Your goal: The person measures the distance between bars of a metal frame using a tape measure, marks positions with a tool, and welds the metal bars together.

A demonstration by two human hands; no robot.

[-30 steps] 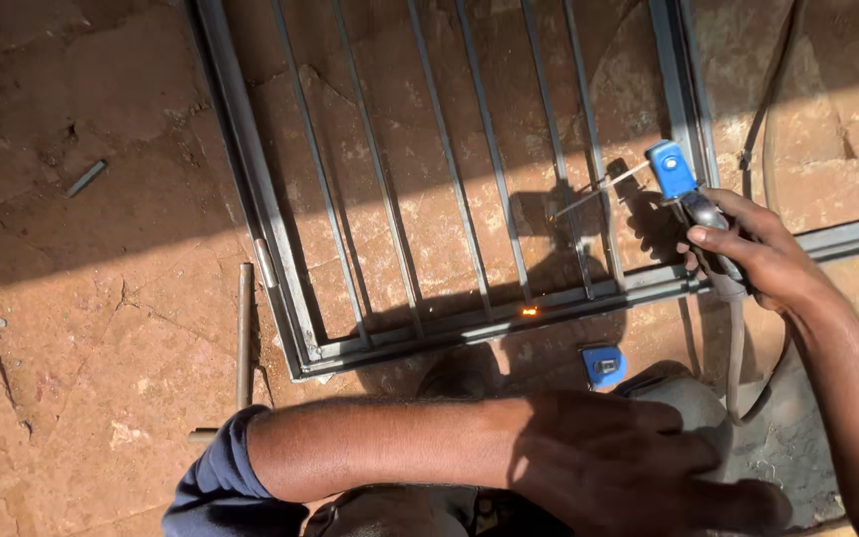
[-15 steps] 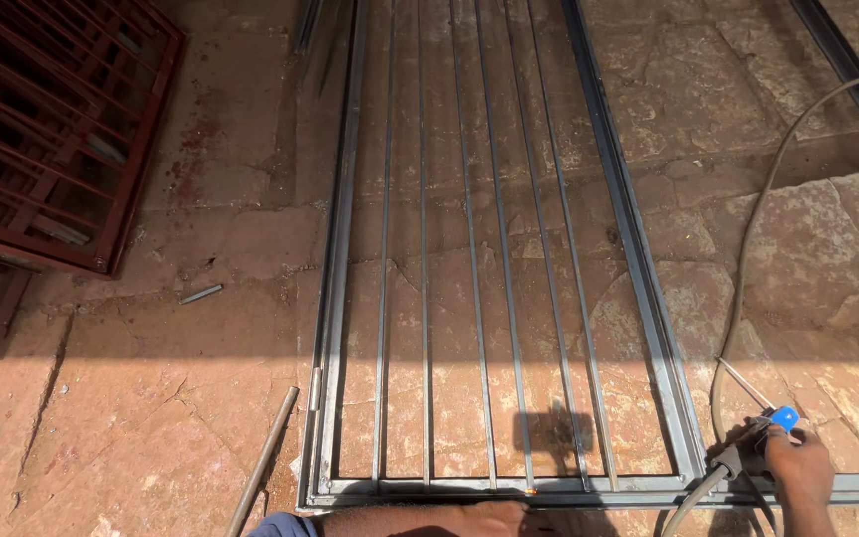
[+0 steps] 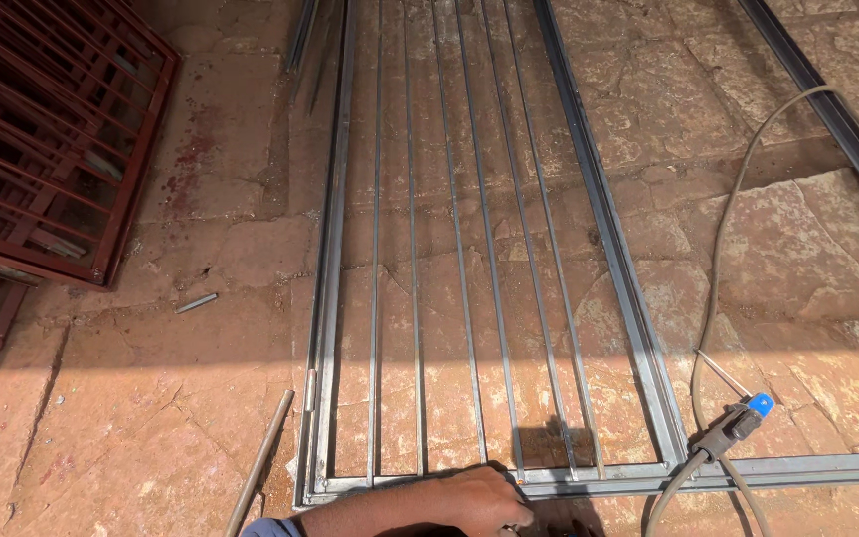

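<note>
A grey metal grille (image 3: 469,298) lies flat on the stone floor (image 3: 201,219), its long frame running away up the picture with thin bars set side by side inside it. The near end rail of the frame crosses the bottom of the view. One hand (image 3: 469,500) rests at that near rail, close to where the middle bars meet it. The forearm comes in from the lower left with a blue sleeve at its edge, so it looks to be the left hand. The fingers are curled downward and close together, but what they pinch, if anything, cannot be told, since the fingertips are cut off by the picture edge. The right hand is out of sight.

Just beside the right corner of the frame lies a welding holder (image 3: 733,428) with a blue tip and a thin rod (image 3: 720,372) sticking out of it. It lies on the floor, held by no one. Its grey cable (image 3: 723,239) loops away up and to the right.

Left of the frame a loose metal bar (image 3: 262,457) lies on the floor, and farther up a short metal stub (image 3: 196,303). A dark red grille (image 3: 42,139) lies at the upper left. Another grey rail (image 3: 827,99) runs across the upper right corner.
</note>
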